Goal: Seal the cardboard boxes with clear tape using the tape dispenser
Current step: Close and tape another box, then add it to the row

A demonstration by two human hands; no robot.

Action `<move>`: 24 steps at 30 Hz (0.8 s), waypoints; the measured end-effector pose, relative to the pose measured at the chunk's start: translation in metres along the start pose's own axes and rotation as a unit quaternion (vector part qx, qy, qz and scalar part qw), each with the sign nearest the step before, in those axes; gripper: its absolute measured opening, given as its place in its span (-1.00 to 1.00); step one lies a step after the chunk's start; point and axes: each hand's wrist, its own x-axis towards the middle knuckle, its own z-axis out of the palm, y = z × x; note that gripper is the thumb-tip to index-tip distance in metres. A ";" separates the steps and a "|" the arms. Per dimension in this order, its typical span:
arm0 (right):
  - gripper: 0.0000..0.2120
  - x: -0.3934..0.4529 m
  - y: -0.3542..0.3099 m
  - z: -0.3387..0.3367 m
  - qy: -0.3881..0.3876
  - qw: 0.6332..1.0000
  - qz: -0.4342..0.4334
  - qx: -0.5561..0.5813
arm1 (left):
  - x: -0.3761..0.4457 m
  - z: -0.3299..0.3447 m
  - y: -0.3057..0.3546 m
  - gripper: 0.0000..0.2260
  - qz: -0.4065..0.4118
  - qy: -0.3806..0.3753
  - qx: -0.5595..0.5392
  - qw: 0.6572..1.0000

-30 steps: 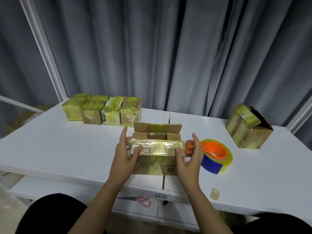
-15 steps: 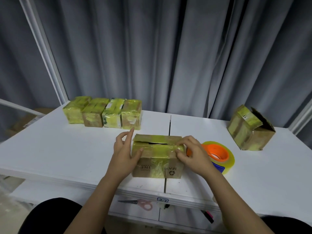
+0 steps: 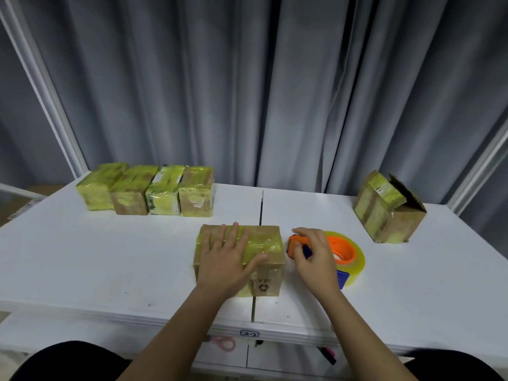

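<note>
Head view, right hand (image 3: 316,257) hiding tape dispenser (image 3: 341,254) handle

Dim, even overhead light, soft shadows, faint glare on tape, wide-angle bending at edges, slight softness throughout

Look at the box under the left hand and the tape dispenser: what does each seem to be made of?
Box: brown cardboard, matte where bare, with a printed recycling mark; its top looks wrapped in glossy yellowish clear tape.
Tape dispenser: probably smooth moulded plastic in orange and blue, carrying a translucent yellowish tape roll.
</note>
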 end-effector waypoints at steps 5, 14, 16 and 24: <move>-0.38 0.010 0.036 -0.019 -0.159 0.915 0.153 -0.338 | 0.000 -0.004 0.001 0.18 0.010 -0.019 0.011 1.000; -0.55 0.016 0.056 -0.027 -0.112 0.933 0.090 -0.331 | 0.000 -0.001 0.003 0.15 0.010 0.001 0.045 0.999; -0.51 0.019 0.056 -0.037 -0.071 0.958 0.091 -0.261 | 0.001 0.000 0.002 0.12 0.010 -0.006 0.056 0.998; -0.49 0.026 0.041 -0.067 -0.027 0.990 0.067 0.123 | 0.037 -0.001 0.007 -0.23 0.088 -0.009 0.063 0.994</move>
